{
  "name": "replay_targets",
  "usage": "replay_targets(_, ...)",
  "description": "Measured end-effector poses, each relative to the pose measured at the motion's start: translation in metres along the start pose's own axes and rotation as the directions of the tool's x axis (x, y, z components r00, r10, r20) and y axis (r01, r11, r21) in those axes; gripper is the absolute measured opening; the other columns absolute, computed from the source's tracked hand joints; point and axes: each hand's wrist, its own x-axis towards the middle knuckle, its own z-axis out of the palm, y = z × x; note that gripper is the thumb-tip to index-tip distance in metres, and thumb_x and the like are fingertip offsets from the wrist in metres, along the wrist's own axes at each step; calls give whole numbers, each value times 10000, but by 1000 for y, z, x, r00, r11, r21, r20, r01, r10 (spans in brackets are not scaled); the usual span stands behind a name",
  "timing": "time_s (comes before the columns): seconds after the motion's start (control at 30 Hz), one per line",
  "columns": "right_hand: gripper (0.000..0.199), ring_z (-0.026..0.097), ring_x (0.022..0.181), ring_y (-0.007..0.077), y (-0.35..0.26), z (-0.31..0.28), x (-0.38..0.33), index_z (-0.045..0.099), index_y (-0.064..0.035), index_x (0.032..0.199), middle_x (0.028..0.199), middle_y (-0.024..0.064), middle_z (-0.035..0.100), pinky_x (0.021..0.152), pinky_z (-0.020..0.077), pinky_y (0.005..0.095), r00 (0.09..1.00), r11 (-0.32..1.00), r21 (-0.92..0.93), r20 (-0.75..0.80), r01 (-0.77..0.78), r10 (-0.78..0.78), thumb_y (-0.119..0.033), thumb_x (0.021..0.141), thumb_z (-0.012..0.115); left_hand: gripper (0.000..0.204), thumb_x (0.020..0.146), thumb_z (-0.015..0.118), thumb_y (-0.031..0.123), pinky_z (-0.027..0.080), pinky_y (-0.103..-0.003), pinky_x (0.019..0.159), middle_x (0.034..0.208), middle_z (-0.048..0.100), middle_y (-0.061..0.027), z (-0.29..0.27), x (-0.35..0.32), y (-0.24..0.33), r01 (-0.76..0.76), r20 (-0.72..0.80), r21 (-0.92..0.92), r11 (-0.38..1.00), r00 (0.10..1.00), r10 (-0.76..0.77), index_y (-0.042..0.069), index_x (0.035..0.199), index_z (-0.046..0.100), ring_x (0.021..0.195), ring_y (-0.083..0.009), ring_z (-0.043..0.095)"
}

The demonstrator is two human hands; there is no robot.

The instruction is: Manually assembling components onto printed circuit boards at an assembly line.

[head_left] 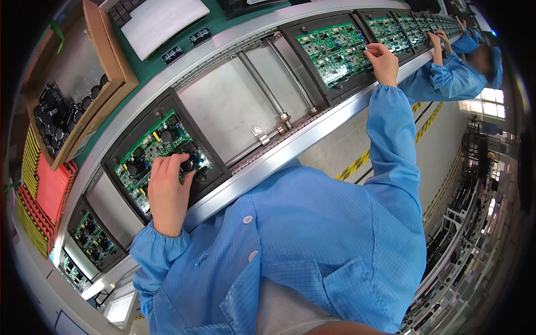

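Note:
My left hand point(169, 192) is over a green circuit board point(147, 146) in a dark carrier frame on the conveyor. Its thumb and fingers close around a black round capacitor point(190, 162) standing on that board. Other black capacitors point(135, 167) sit on the same board. Farther right, my right hand point(383, 64) is above the right edge of another green circuit board point(333, 53), also in a dark frame. Thumb and forefinger are pinched together there; whatever lies between them is too small to make out.
A cardboard box point(114, 86) holding black capacitors stands at the back left, near red trays point(53, 187). Metal bars point(262, 89) cross the conveyor between the two boards. More framed boards point(388, 34) line up to the right, where a co-worker in a blue sleeve point(455, 75) reaches in.

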Motion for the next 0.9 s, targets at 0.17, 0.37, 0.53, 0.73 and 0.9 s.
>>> replay_targets(0.17,194,746,816,160,3,5,-5,765,-129,1027,893,17,785,740,558,296,996,998,64,-84,-7,12,-201,848,785,349,744,802,26,528,-403,831,989,691,-97,2,-2,-2,7,-4,-20,1000,1000,-8,67,1057,652,999,-300,623)
replay_targets(0.37,225,713,812,107,0,6,-6,750,-75,1065,906,40,780,719,529,268,996,997,72,-72,-40,45,-158,861,796,351,746,801,26,527,-397,836,994,688,-93,3,-3,-1,10,-16,-28,1000,1000,-10,69,1063,656,996,-299,622)
replay_targets(0.53,230,715,819,105,0,2,-5,748,-74,1077,910,37,782,728,532,264,998,996,82,-57,-32,37,-154,865,790,353,748,798,20,526,-396,837,995,687,-93,4,-2,-2,14,-21,-31,999,1000,-14,66,1068,659,995,-298,621)
replay_targets(0.73,225,720,819,110,1,0,-7,747,-83,1079,905,32,783,737,535,266,998,999,48,-55,-8,10,-155,868,783,356,746,798,21,527,-391,840,997,687,-94,6,-5,-5,-14,-33,-34,999,999,12,66,1071,659,999,-297,622)
replay_targets(0.9,218,724,810,122,-7,-3,-10,748,-101,1075,893,38,782,739,537,275,999,1000,19,-37,2,-1,-157,867,782,361,744,797,20,528,-393,838,993,686,-93,7,-8,-5,-6,-37,-41,999,999,4,68,1074,659,1000,-300,623)
